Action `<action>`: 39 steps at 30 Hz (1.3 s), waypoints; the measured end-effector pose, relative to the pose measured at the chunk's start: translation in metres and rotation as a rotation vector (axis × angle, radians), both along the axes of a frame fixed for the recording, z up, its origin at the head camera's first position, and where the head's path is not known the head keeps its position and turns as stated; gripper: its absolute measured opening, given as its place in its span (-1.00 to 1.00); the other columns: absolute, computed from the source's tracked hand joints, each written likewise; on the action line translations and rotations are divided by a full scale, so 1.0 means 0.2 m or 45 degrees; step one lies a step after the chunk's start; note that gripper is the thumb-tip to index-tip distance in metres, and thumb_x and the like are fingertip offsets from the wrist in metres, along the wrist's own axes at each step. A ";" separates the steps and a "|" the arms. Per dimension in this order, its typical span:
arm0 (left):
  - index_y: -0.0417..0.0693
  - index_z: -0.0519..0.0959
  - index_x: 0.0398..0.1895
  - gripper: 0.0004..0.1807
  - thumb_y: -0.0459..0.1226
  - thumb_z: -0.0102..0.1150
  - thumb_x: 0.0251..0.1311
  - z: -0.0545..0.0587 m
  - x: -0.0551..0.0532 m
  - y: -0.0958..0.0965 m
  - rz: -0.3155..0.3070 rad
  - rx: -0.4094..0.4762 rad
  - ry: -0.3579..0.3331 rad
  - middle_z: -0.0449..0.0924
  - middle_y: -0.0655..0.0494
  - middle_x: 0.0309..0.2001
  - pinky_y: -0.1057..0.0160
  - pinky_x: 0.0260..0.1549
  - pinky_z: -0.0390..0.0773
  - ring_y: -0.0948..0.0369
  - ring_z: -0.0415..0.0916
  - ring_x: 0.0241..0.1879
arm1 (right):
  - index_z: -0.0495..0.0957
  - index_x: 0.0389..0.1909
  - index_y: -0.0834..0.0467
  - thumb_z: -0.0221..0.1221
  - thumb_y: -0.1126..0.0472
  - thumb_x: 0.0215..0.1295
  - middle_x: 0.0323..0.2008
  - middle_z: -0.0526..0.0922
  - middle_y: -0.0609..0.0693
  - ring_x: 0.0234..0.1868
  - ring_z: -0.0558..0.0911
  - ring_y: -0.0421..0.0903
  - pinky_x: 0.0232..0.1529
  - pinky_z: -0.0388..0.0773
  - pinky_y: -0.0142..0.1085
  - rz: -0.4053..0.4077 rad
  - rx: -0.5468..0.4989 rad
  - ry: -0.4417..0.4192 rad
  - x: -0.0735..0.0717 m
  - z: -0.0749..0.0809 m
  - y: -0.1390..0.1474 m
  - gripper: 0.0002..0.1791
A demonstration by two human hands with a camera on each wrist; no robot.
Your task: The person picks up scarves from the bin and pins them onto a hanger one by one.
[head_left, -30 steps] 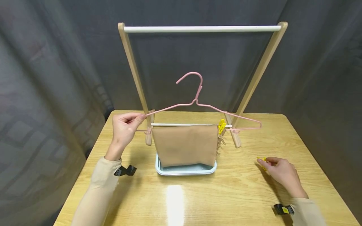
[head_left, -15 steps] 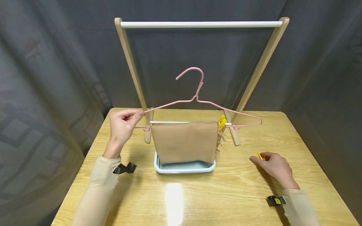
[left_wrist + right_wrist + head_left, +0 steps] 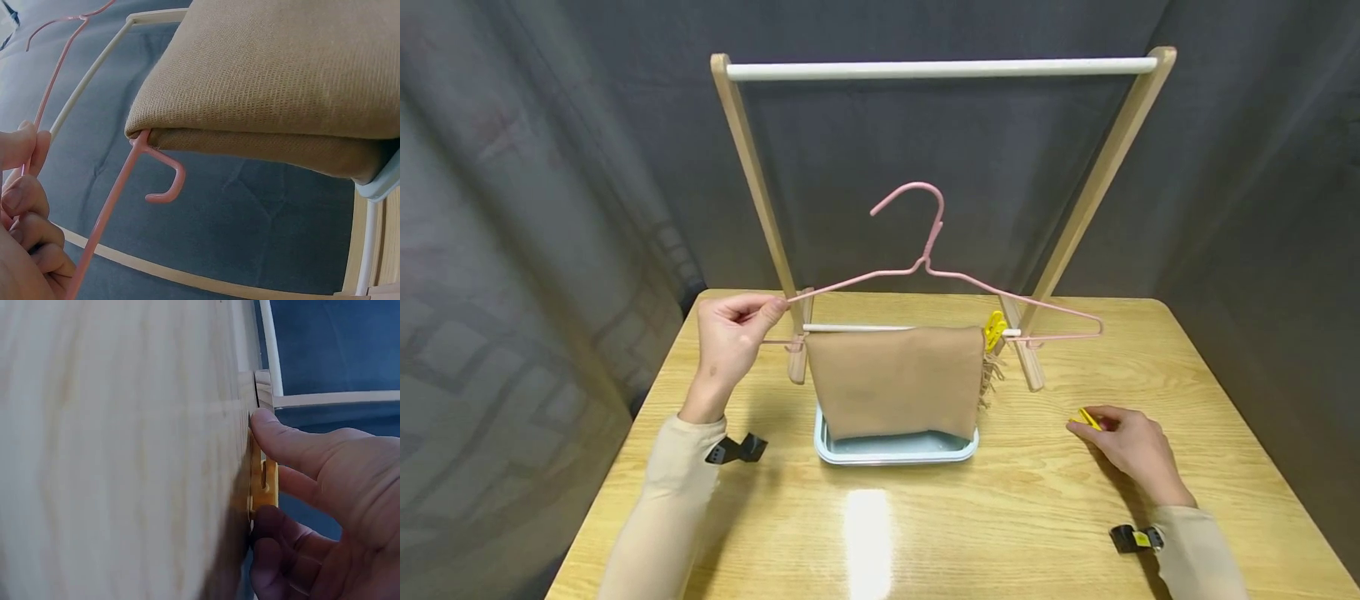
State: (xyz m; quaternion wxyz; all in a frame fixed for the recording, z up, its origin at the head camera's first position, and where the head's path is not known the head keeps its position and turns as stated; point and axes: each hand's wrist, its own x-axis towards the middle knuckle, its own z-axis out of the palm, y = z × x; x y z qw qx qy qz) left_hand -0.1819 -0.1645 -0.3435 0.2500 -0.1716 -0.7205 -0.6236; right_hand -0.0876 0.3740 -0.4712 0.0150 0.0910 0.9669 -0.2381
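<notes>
My left hand point(image 3: 730, 342) pinches the left shoulder of a pink clothes hanger point(image 3: 880, 273) between thumb and fingers. Over the hanger's lower bar hangs a folded brown scarf point(image 3: 895, 383), fringed at its right side. One yellow clothespin point(image 3: 994, 331) grips the scarf's top right corner. In the left wrist view, the scarf's folded edge wraps the bar beside a small pink hook point(image 3: 169, 181). At the right, my right hand point(image 3: 1138, 446) holds a second yellow clothespin point(image 3: 1087, 419) at the tabletop. The right wrist view shows this clothespin point(image 3: 264, 481) between thumb and fingers, partly hidden.
Below the scarf stands a light blue tray point(image 3: 895, 457). Behind the hanger rises a wooden rack point(image 3: 1093, 196) with a white top rod point(image 3: 940, 70) and a lower white rod. Grey curtains point(image 3: 550, 208) surround the wooden table point(image 3: 970, 525).
My right hand has shifted slightly left and the clothespin in it has turned. The left hand stays on the hanger, and the scarf hangs as before. The head view has moved a little.
</notes>
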 end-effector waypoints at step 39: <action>-0.54 0.74 -0.32 -0.91 -0.55 0.37 0.23 0.00 0.00 0.00 0.001 -0.031 -0.057 0.68 0.61 -0.50 0.49 -0.69 0.08 0.53 0.17 -0.67 | 0.72 -0.06 0.20 0.46 0.63 -0.05 -0.53 0.64 -0.28 -0.61 0.48 -0.31 -0.55 0.36 -0.38 0.614 -0.524 0.702 0.05 0.60 -0.47 -0.50</action>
